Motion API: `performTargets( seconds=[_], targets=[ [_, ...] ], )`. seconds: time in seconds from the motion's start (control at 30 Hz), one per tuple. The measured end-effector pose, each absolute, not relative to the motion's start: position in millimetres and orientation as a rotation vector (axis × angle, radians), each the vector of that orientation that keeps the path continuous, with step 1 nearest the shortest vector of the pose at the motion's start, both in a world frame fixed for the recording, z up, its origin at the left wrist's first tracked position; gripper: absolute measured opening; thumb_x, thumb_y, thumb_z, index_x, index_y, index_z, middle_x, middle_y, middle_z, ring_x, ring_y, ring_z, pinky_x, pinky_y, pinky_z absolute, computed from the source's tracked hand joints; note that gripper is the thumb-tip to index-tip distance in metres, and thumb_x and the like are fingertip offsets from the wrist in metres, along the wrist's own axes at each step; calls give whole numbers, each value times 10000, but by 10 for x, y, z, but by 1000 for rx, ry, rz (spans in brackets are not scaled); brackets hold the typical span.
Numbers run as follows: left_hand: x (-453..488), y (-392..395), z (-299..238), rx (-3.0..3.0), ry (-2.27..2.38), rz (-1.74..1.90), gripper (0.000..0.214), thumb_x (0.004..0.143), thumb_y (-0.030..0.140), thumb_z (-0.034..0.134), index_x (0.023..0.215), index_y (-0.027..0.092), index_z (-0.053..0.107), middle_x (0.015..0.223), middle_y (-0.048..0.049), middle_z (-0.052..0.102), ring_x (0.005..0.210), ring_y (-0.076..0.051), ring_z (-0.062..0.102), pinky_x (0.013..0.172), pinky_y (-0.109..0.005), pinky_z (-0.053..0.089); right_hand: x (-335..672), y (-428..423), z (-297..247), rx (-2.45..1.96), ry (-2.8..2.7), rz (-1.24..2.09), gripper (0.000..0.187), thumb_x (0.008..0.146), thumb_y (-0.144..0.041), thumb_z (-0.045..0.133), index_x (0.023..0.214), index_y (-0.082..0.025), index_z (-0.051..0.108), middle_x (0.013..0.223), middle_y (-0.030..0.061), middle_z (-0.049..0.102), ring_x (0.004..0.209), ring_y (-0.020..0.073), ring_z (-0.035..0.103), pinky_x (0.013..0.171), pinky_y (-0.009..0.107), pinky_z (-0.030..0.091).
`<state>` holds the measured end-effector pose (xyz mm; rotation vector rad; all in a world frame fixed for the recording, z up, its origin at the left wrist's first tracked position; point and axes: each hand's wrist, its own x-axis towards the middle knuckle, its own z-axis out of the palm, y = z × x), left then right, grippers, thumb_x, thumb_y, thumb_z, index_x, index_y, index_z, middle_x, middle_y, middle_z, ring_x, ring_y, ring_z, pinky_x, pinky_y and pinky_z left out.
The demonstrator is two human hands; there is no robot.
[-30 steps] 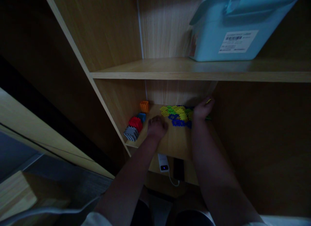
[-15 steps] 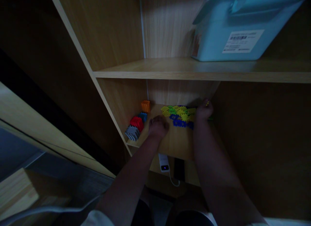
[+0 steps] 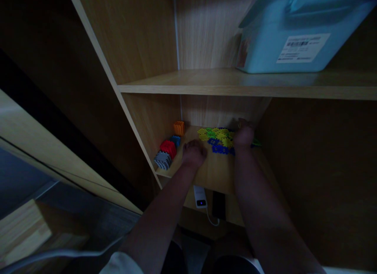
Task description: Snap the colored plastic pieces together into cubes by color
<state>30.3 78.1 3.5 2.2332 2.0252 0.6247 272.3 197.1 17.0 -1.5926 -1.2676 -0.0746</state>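
Observation:
My left hand rests on the lower shelf board with its fingers curled; anything inside them is hidden. Just to its right, flat interlocking toy pieces in yellow, green and blue lie in an overlapping spread. My right hand is over the right end of this spread, covering part of it. A small yellow interlocking piece shows dimly at its closed fingers. A bit of green piece sticks out right of that hand.
Along the left wall stand an orange block, a blue block, a red block and a grey-and-white block. A light-blue bin sits on the upper shelf. Below are a white power bank with cable and a dark flat object.
My right hand has shifted left and turned, and the yellow piece at its fingers has moved left with it. My left hand keeps its place by the spread. The view has moved slightly.

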Motion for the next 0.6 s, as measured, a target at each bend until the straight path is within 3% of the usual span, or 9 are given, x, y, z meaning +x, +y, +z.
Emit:
performTargets(
  seconds=[0.13, 0.23, 0.47, 0.6],
  targets=[
    [308, 778, 36, 2239, 2028, 634, 547, 1076, 452, 488, 1489, 115, 615, 1556, -216, 652, 1456, -363, 591, 1289, -510, 391, 2684, 1972, 104, -1724, -1337, -96, 686, 868, -155, 601, 1549, -77, 621, 1329, 285, 696, 1205, 410, 681, 1038, 562, 546],
    [304, 784, 26, 2240, 2030, 655, 527, 1070, 452, 498, 1453, 118, 635, 1529, -218, 668, 1422, -363, 614, 1267, -508, 417, 2612, 1976, 92, -1695, -1408, -136, 713, 832, -216, 698, 1530, -95, 620, 1356, 273, 682, 1242, 421, 639, 1073, 579, 524],
    [318, 771, 23, 2222, 2038, 648, 566, 1069, 440, 528, 1507, 89, 600, 1570, -228, 637, 1455, -372, 592, 1296, -520, 398, 2126, 1853, 286, -1214, -1738, -52, 402, 982, -296, 612, 1333, -148, 740, 1304, 199, 707, 1238, 352, 643, 1180, 528, 498],
    [321, 774, 39, 2266, 2025, 638, 514, 1088, 411, 545, 1488, 98, 627, 1515, -238, 662, 1420, -380, 615, 1275, -577, 433, 1619, 1525, 461, -831, -1980, 111, 268, 1067, -343, 589, 1239, -275, 783, 1218, 113, 747, 1192, 308, 678, 1112, 488, 550]
  ],
)
